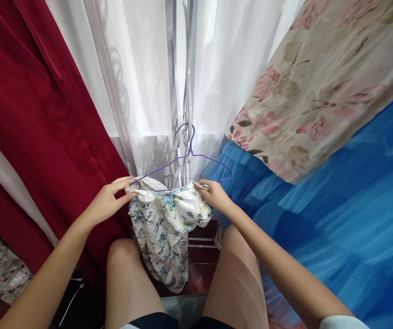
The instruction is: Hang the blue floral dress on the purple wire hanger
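A white garment with a blue and yellow floral print (162,228) hangs between my knees, its top edge stretched sideways between my hands. My left hand (114,198) pinches the left end of that edge, around the left arm of a purple wire hanger (210,159). At the other end, my right hand (213,194) grips the edge between thumb and fingers. The hanger's left arm goes into the garment's opening, while its right tip shows bare above my right hand. Its hook is up against a metal rack post (188,82).
White curtains (138,68) hang behind the post. A dark red cloth (45,114) drapes on the left. To the right are a cream floral cloth (306,100) and blue tulle (347,219). A white cable (71,304) lies at the lower left.
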`<action>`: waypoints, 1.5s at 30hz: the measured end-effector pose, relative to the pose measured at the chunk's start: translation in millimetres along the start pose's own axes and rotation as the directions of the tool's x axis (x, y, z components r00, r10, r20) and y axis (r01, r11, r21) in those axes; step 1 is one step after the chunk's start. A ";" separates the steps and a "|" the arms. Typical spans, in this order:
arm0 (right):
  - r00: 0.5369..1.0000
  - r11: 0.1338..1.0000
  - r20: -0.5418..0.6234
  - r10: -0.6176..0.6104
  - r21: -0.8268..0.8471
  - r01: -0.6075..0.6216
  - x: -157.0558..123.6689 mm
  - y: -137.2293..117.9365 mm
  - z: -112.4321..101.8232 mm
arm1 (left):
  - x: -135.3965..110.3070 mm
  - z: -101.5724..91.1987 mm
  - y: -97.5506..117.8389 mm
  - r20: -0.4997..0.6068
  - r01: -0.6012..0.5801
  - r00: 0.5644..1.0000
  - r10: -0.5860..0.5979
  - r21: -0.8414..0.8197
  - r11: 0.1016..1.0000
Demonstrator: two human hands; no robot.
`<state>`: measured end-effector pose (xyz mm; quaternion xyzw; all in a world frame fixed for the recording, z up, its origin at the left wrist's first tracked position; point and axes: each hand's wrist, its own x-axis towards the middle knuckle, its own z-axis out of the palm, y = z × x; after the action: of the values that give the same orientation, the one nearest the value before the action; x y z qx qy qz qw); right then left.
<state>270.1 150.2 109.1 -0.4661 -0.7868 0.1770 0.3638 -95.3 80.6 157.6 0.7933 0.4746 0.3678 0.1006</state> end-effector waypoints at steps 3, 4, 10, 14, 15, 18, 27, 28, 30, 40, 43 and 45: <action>1.000 0.999 -0.015 0.021 -0.049 -0.022 -2.8 1.4 12.6 | 2.9 4.7 15.6 -0.058 0.043 0.997 -0.046 -0.048 0.998; 1.000 0.998 -0.018 0.025 -0.058 -0.026 -5.0 -0.4 14.2 | 4.6 4.5 19.3 -0.075 0.050 0.996 -0.051 -0.020 0.999; 0.998 0.966 0.014 0.062 -0.254 -0.057 -14.9 -26.4 5.4 | 20.5 -4.2 36.5 -0.058 -0.052 0.995 0.075 0.329 0.943; 0.995 0.937 0.058 0.082 -0.344 -0.057 -20.5 -50.3 4.9 | 36.2 1.0 58.7 -0.037 -0.138 0.985 0.171 0.437 0.889; 0.995 0.938 0.064 0.079 -0.344 -0.052 -22.5 -55.6 6.6 | 40.8 3.6 64.3 -0.034 -0.131 0.986 0.164 0.452 0.882; 0.996 0.954 0.073 0.053 -0.298 -0.029 -30.9 -66.1 11.2 | 54.6 11.2 73.7 -0.096 -0.051 0.990 0.106 0.456 0.889; 0.990 0.983 -0.143 -0.008 0.183 0.034 -67.4 -24.5 -20.8 | 61.7 22.7 57.9 -0.169 -0.045 0.979 0.113 0.365 0.930; 0.980 0.980 -0.201 0.013 0.196 0.027 -66.7 -14.3 -28.7 | 60.3 23.6 56.6 -0.165 -0.049 0.980 0.115 0.356 0.933; 0.965 0.984 -0.253 0.065 0.179 -0.019 -59.2 4.8 -45.2 | 57.7 25.6 54.7 -0.153 -0.054 0.982 0.112 0.340 0.939; 0.926 0.941 0.348 0.149 0.238 -0.241 -33.0 -5.1 -134.7 | 53.3 14.4 42.9 -0.293 0.039 0.955 0.047 0.284 0.958; 0.876 0.793 0.424 0.232 0.439 -0.422 -41.0 -4.4 -134.4 | 52.7 10.1 34.9 -0.311 0.037 0.950 0.017 0.169 0.985; 0.902 0.697 0.324 0.283 0.577 -0.426 -41.1 -2.7 -117.5 | 51.5 12.8 31.1 -0.250 0.050 0.968 -0.020 0.117 0.992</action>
<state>367.5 106.3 173.0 -0.4374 -0.6083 0.5475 0.3727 -51.1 109.2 189.4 0.7373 0.5191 0.4324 -0.0020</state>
